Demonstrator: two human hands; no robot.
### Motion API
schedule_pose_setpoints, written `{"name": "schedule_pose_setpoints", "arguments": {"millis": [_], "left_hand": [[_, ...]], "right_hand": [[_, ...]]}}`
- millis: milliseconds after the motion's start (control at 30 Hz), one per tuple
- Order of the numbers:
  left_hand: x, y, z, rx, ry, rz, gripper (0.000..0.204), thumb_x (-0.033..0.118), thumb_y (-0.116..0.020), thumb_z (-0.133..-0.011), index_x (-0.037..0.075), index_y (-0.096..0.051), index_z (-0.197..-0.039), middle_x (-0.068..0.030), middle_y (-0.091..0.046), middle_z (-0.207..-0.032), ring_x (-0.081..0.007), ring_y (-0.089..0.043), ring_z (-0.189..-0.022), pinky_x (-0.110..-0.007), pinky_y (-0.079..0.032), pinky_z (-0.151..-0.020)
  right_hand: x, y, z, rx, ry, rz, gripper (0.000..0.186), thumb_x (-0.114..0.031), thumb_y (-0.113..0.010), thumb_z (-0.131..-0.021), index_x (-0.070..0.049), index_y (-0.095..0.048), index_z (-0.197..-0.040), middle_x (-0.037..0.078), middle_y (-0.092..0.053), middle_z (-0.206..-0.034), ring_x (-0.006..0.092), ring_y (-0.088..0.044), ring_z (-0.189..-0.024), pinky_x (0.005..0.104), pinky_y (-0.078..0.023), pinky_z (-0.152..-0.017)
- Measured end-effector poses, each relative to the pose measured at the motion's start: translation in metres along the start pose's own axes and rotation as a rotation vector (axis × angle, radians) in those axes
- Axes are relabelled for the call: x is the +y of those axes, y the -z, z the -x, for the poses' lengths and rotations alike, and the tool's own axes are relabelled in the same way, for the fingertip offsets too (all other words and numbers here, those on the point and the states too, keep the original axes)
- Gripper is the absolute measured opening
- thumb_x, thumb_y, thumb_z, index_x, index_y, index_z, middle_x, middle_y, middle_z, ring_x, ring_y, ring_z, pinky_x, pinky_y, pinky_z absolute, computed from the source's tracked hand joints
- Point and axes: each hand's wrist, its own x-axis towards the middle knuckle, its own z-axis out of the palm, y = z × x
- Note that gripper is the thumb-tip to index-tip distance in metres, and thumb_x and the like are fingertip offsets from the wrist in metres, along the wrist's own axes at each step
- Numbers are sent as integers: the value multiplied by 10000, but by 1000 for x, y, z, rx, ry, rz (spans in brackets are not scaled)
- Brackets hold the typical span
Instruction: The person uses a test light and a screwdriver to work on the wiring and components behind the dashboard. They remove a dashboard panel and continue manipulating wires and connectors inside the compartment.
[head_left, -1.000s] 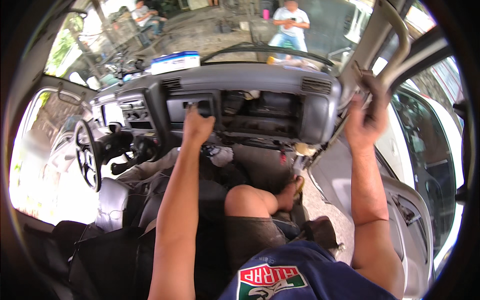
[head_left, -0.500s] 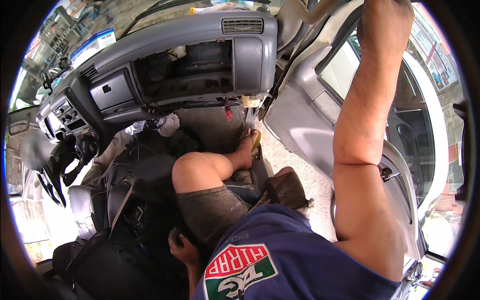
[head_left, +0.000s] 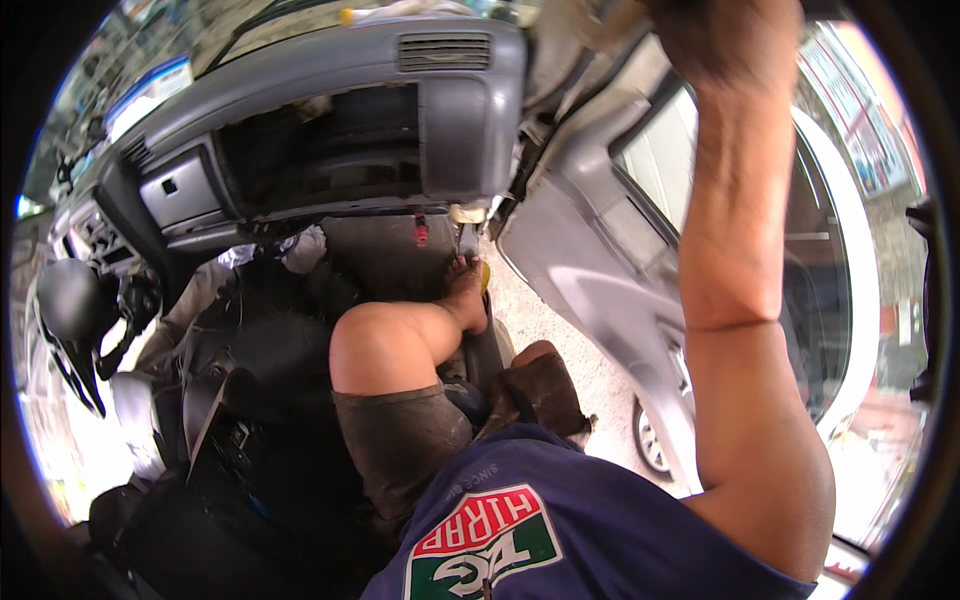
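My right arm is raised along the right side of the view. My right hand [head_left: 725,40], smeared by motion at the top edge, is beside a beige grab handle [head_left: 610,22] on the windshield pillar. Its fingers cannot be made out, so neither can a grip. My left hand is out of sight. I sit sideways in a vehicle's passenger side, with my bent knee [head_left: 375,340] in the middle and a sandalled foot [head_left: 466,295] by the door sill. The grey door [head_left: 570,240] stands open beyond my arm.
A grey dashboard [head_left: 330,75] with an open, hollow compartment [head_left: 320,150] spans the front. The steering wheel [head_left: 80,350] is at far left. Black bags [head_left: 180,530] lie at my left. Outside, a car wheel [head_left: 652,440] shows past the pale ground [head_left: 545,300].
The dashboard and door have shifted left in view. My left hand, earlier beside my thigh, has gone out of sight. My right hand has moved left, closer to the grab handle, and is blurred.
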Motion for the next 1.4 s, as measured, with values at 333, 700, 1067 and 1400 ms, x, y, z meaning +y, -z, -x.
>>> {"name": "schedule_pose_setpoints", "arguments": {"millis": [333,700,1067,1400], "left_hand": [[10,-24,33,-20,71,-158,765,251,-689,-976,-3,-430,-1650,-286,-392,-1715,-429,-355,-1606,-594,-431,-1222],[57,8,31,-360,369,-117,1043,441,-631,-914,-14,-199,-1748,-272,-74,-1846,-448,-8,-1716,-631,-151,-1361],[4,-60,44,428,-92,-89,1009,332,-646,-827,14,-302,-1721,-281,-164,-1827,-499,-140,-1688,-632,-107,-1374],[44,-24,61,425,154,-111,879,397,-580,-914,57,-382,-1699,-192,-292,-1814,-448,-242,-1673,-633,-206,-1343]], "right_hand": [[0,27,-10,-268,-164,-200,308,-364,-655,-1079,-62,-603,-1049,-24,-408,-792,121,-392,-701,328,-322,-700],[10,63,-17,-396,-105,-266,437,-344,-829,-937,-91,-517,-1111,-23,-429,-859,119,-434,-760,317,-334,-756],[24,68,-26,-473,-116,-358,448,-225,-665,-1002,84,-610,-1322,33,-452,-927,161,-410,-814,349,-343,-797],[28,22,-17,-185,69,-183,213,-228,-713,-1008,-27,-672,-1067,6,-579,-822,150,-517,-703,335,-425,-686]]}}
